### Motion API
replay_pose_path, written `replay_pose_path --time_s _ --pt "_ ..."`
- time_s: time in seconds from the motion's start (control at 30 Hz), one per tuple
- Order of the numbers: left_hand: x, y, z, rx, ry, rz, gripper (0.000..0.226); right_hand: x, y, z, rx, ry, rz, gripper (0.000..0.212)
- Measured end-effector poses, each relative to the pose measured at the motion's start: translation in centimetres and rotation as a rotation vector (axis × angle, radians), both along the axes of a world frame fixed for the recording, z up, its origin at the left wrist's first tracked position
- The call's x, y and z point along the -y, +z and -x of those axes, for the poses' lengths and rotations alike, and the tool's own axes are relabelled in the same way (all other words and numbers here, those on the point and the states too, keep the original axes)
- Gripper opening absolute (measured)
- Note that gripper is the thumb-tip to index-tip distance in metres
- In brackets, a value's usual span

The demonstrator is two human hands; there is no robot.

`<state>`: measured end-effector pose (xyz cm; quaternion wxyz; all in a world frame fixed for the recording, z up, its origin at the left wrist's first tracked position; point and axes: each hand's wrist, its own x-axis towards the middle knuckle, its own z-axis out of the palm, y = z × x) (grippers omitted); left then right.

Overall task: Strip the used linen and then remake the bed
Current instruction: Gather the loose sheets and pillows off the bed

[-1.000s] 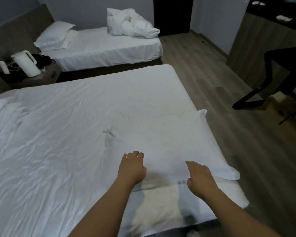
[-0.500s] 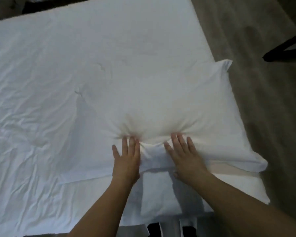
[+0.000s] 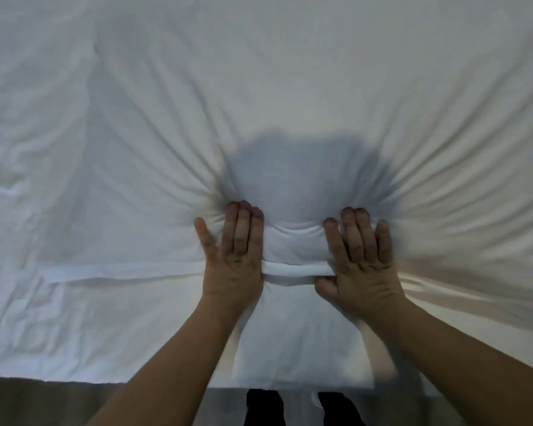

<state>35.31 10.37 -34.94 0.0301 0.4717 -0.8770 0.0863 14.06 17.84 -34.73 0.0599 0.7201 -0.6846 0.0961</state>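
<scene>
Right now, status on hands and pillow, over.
Left hand and right hand flat, fingers straight, pressing pillow near edge. Pillow dented, creases radiating. Nothing in the way.

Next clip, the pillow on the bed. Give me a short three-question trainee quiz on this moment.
1. True or false: both hands are on the pillow.
2. Which way do the fingers point? A) away from the person B) towards the person
3. What lies under the pillow?

Key:
1. True: the left hand and right hand press on its near edge, side by side but apart.
2. A.
3. The white sheet on the bed.
</scene>
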Motion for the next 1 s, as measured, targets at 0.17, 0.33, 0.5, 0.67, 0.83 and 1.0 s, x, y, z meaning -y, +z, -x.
replay_pose_path --time_s 0.17,0.33,0.5,0.67,0.83,1.0 --pt "6.2 6.0 0.0 0.068 -0.105 -0.021 0.076 2.8 4.4 0.4 -0.097 0.021 -0.071 0.092" --pt "10.9 11.0 3.0 0.148 0.009 -0.164 0.075 7.3 7.3 1.3 -0.108 -0.002 -0.021 0.058" --pt "9.5 8.7 1.9 0.086 -0.075 -0.234 0.062 8.7 5.7 1.2 -0.092 0.032 -0.056 0.029" --pt "8.6 6.7 1.3 0.029 -0.056 -0.247 0.059 9.0 4.6 0.1 -0.128 0.005 -0.073 0.028" --pt "6.6 14.8 1.0 0.012 0.074 -0.416 0.054 8.7 13.2 -0.1 -0.101 -0.011 -0.181 0.040" --pt "1.3 28.9 -0.5 -0.266 0.143 -0.289 0.043 5.5 28.0 -0.4 -0.005 -0.024 -0.052 0.040"
